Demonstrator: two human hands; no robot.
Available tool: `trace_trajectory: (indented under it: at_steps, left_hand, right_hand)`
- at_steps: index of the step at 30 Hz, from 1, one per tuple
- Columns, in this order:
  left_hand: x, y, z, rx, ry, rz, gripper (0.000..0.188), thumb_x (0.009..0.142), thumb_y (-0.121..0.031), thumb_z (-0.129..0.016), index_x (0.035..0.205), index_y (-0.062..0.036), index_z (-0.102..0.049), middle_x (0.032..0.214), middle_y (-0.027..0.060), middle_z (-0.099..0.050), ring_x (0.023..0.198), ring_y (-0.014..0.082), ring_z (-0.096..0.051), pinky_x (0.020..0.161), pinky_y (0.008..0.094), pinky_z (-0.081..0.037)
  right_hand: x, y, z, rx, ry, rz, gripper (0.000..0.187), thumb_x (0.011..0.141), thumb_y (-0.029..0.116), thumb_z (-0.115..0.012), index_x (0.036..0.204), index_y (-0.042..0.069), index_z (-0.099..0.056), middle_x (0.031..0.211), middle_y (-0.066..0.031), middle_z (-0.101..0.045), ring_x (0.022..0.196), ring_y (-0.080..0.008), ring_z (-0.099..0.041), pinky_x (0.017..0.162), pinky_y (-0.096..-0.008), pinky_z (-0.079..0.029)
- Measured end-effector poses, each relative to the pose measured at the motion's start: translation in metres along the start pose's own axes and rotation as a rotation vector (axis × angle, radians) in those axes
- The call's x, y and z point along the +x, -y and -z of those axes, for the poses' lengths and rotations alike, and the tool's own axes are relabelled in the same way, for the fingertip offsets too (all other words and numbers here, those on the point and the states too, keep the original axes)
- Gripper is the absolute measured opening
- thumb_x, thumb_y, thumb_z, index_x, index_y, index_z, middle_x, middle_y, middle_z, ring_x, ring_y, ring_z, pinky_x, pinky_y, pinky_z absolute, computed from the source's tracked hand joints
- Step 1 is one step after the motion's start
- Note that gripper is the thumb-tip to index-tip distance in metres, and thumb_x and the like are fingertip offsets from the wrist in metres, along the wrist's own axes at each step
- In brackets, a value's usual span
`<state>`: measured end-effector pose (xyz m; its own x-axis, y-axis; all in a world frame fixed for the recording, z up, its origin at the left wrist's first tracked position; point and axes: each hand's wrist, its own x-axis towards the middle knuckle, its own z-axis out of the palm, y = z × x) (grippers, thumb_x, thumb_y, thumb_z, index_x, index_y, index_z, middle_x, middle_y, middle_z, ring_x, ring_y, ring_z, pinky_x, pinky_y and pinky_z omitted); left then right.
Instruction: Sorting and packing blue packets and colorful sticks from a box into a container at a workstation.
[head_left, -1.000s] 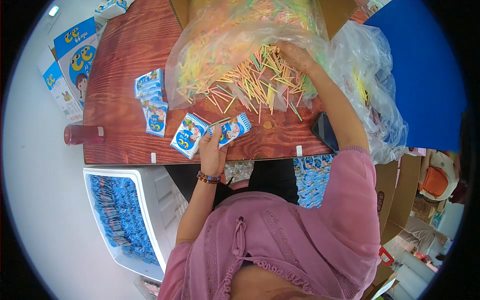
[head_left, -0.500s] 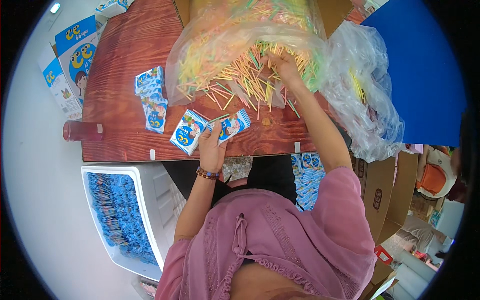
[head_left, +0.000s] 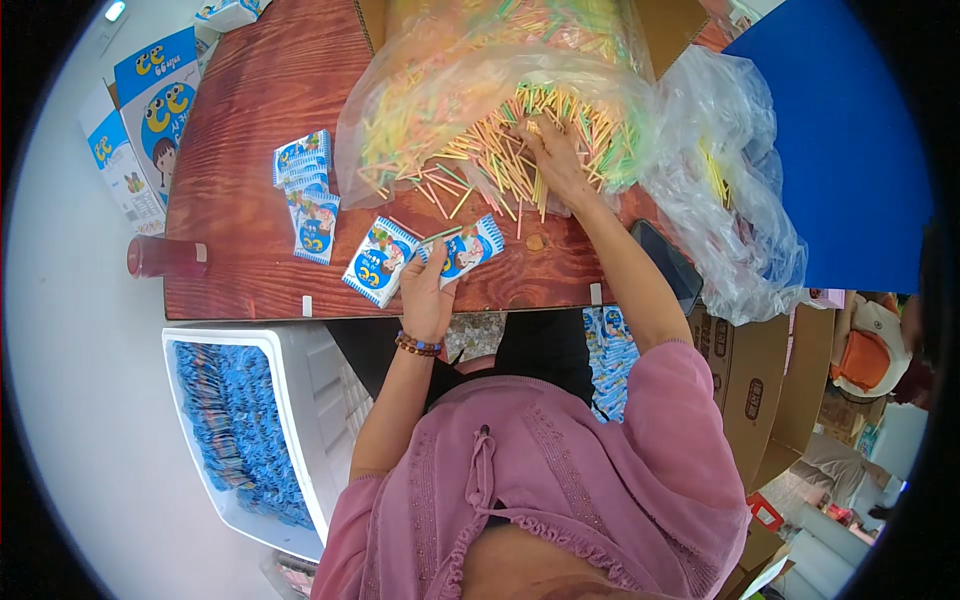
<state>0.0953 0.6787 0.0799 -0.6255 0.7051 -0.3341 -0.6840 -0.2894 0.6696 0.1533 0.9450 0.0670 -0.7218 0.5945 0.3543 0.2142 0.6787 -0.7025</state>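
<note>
Left grip (head_left: 428, 290) thumb pressed down, pinching a blue-and-white packet (head_left: 468, 252) at its two o'clock, a green stick (head_left: 441, 235) by the thumb tip, while the right grip (head_left: 556, 165), between one and two o'clock from it, has half-curled fingers in the loose sticks (head_left: 500, 160), whether closed on any I cannot tell! Over the last second the right slid toward seven o'clock, the left barely budging; the surface's (head_left: 232, 200) near edge runs just below at six, with room at three before the right forearm (head_left: 637, 265).
</note>
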Motion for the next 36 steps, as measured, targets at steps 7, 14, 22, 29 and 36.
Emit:
trace_trajectory:
  at_steps: [7, 14, 22, 29, 36]
  left_hand:
    - [0.0, -0.001, 0.003, -0.203, 0.024, -0.006, 0.017, 0.096, -0.021, -0.055, 0.093, -0.0052, -0.061, 0.092, 0.0042, -0.066, 0.081, 0.0124, -0.063, 0.066, 0.0273, -0.051]
    - [0.001, -0.004, -0.011, -0.272, 0.014, -0.102, 0.015, 0.096, -0.022, -0.054, 0.094, -0.0085, -0.061, 0.096, 0.003, -0.066, 0.085, 0.0129, -0.063, 0.071, 0.0289, -0.052]
    - [-0.006, -0.013, -0.007, -0.216, -0.029, -0.22, 0.021, 0.097, -0.024, -0.051, 0.102, -0.0061, -0.06, 0.097, 0.0023, -0.066, 0.085, 0.0132, -0.062, 0.073, 0.0294, -0.051]
    - [-0.002, -0.017, -0.007, -0.259, -0.054, -0.285, 0.014, 0.097, -0.018, -0.053, 0.097, -0.0078, -0.061, 0.094, 0.0013, -0.066, 0.085, 0.0109, -0.064, 0.077, 0.0288, -0.052]
    - [0.0, -0.027, -0.005, -0.213, -0.065, -0.338, 0.012, 0.096, -0.017, -0.053, 0.099, -0.0069, -0.06, 0.095, 0.0014, -0.065, 0.087, 0.0121, -0.063, 0.08, 0.0302, -0.052]
  right_hand:
    - [-0.017, 0.079, 0.014, 1.054, -0.135, -0.246, 0.025, 0.101, 0.018, -0.036, 0.113, -0.001, -0.046, 0.112, -0.0175, -0.061, 0.107, -0.0231, -0.056, 0.097, -0.0334, -0.04]
    - [-0.049, 0.158, 0.001, 1.411, -0.245, -0.173, 0.026, 0.1, 0.013, -0.036, 0.118, -0.005, -0.042, 0.118, -0.0268, -0.055, 0.118, -0.0339, -0.051, 0.105, -0.0439, -0.036]
    - [-0.063, 0.191, -0.02, 1.471, -0.298, -0.243, 0.022, 0.099, 0.012, -0.038, 0.116, 0.0, -0.042, 0.12, -0.0255, -0.055, 0.117, -0.0303, -0.052, 0.102, -0.0408, -0.037]
    - [-0.07, 0.199, -0.028, 1.368, -0.249, -0.32, 0.018, 0.1, 0.014, -0.039, 0.109, 0.0, -0.046, 0.122, -0.0207, -0.056, 0.11, -0.025, -0.055, 0.099, -0.0364, -0.039]
    - [-0.075, 0.189, -0.032, 0.85, 0.05, -0.092, 0.048, 0.1, 0.032, -0.038, 0.134, -0.001, -0.039, 0.145, -0.0159, -0.035, 0.134, -0.0226, -0.034, 0.109, -0.0342, -0.026]
